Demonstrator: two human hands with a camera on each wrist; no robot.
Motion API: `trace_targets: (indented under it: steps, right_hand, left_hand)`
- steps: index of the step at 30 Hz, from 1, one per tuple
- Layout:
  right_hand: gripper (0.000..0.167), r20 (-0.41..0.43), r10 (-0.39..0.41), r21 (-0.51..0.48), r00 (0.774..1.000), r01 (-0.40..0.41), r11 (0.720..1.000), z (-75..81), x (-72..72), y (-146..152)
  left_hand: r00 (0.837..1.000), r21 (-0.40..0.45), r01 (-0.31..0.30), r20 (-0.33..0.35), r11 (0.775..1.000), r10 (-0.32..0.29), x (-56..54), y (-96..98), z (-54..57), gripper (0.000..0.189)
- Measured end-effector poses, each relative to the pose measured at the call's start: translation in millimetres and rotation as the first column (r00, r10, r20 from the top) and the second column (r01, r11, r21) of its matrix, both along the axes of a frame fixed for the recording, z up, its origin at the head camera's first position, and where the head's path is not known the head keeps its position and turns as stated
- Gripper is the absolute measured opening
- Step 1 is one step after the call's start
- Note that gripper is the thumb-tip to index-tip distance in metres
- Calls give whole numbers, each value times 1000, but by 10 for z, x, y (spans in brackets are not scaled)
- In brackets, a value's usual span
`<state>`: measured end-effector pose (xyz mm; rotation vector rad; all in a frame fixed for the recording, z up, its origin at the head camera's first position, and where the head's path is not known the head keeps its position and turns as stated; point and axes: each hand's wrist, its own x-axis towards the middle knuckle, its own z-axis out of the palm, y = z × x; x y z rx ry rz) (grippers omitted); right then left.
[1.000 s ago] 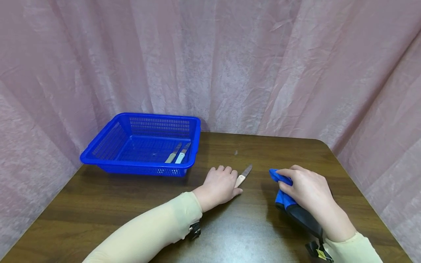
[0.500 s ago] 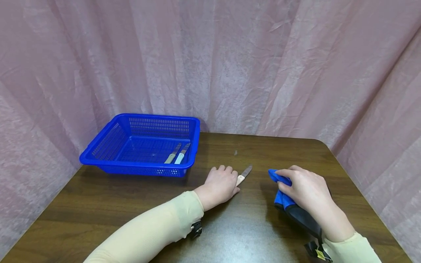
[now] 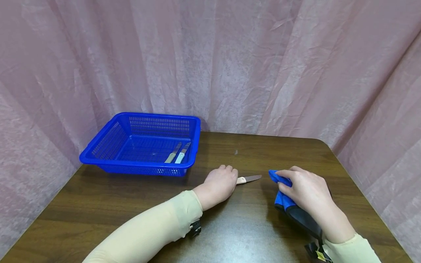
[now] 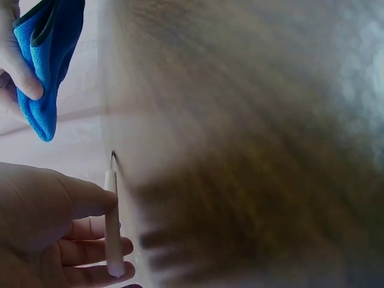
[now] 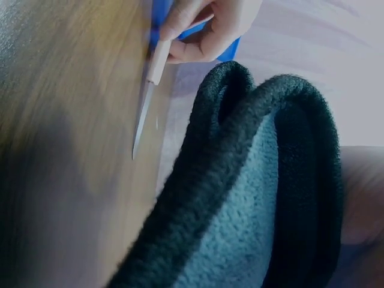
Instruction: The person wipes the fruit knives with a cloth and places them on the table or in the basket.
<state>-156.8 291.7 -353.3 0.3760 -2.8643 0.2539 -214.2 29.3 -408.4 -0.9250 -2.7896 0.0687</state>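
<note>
Brown wood-grain table (image 3: 273,153) | pink curtain (image 3: 210,65) behind | left hand (image 3: 219,185) grips knife (image 3: 248,179) | right hand (image 3: 309,188) pinches blue cloth (image 3: 284,199)

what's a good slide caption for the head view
Left hand holds a knife, right hand a cloth; two more knives lie in a basket.

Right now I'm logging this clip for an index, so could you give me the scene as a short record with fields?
Left hand: grips the cream-handled knife
Right hand: holds the blue cloth, folded, dark-edged
Knife and cloth: apart
Blue basket: holds the light-blue-handled knife and the tan-handled knife, side by side
Table: brown, wood-grained
Curtain: pink, behind the table
</note>
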Motion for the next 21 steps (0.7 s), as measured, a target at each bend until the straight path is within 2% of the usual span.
trace_targets:
  steps: [5,13,21]
  right_hand:
    - [34,-25,3,-6,1000,-3,1000,50,30,-29]
    - [36,-69,17,-20,997,-18,1000,177,67,-87]
    - [37,-130,16,-56,991,-24,998,319,87,-156]
  left_hand:
    - [997,46,39,-61,998,-36,-4,-38,43,14]
    - [991,114,80,-119,990,-66,8,-98,197,22]
    - [975,182,100,-214,978,-59,64,-201,397,14]
